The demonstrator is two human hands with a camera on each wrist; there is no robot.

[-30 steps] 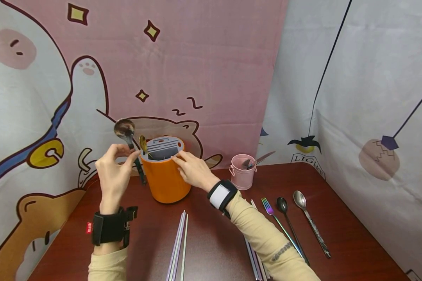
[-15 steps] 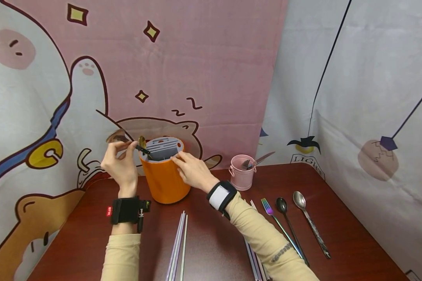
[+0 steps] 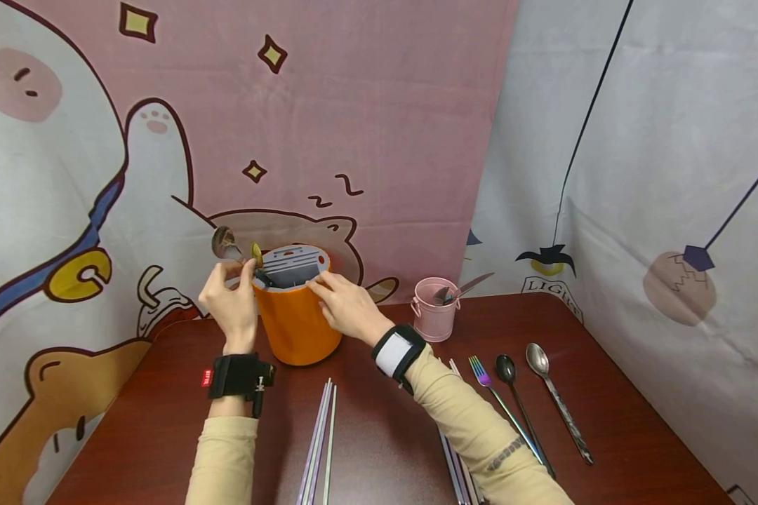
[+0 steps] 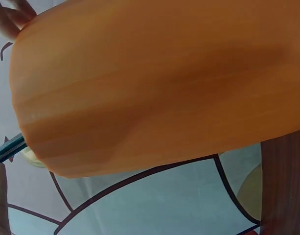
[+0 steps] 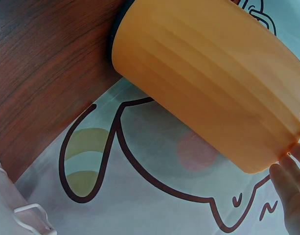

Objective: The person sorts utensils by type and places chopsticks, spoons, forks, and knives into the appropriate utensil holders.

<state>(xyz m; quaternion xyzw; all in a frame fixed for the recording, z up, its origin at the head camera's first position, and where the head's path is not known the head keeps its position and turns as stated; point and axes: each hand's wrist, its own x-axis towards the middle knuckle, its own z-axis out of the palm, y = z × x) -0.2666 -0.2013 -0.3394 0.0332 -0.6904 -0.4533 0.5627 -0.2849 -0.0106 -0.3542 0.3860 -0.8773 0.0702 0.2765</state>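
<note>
At the left rim of the orange holder (image 3: pixel 298 326), the left hand (image 3: pixel 230 301) pinches a spoon (image 3: pixel 223 242) by its dark handle. The spoon's bowl points up and left, and the handle's end reaches in over the rim. A gold spoon (image 3: pixel 257 254) stands in the holder beside the fingers. The right hand (image 3: pixel 347 301) rests its fingers on the holder's right front rim. In the left wrist view the dark green handle (image 4: pixel 9 149) crosses the rim edge; the right wrist view has the right fingers (image 5: pixel 287 181) touching the rim.
A pink bucket (image 3: pixel 434 319) with utensils stands at the back right. Chopsticks (image 3: pixel 318 442) lie at front centre, more lie beside the right sleeve. A rainbow fork (image 3: pixel 482 375), black spoon (image 3: pixel 507 369) and silver spoon (image 3: pixel 539 361) lie right.
The left hand has moved right to the holder, and its spoon's handle, first hanging outside, now crosses the rim. The spoon tilted flatter, then its bowl rose again. The right hand has stayed in place.
</note>
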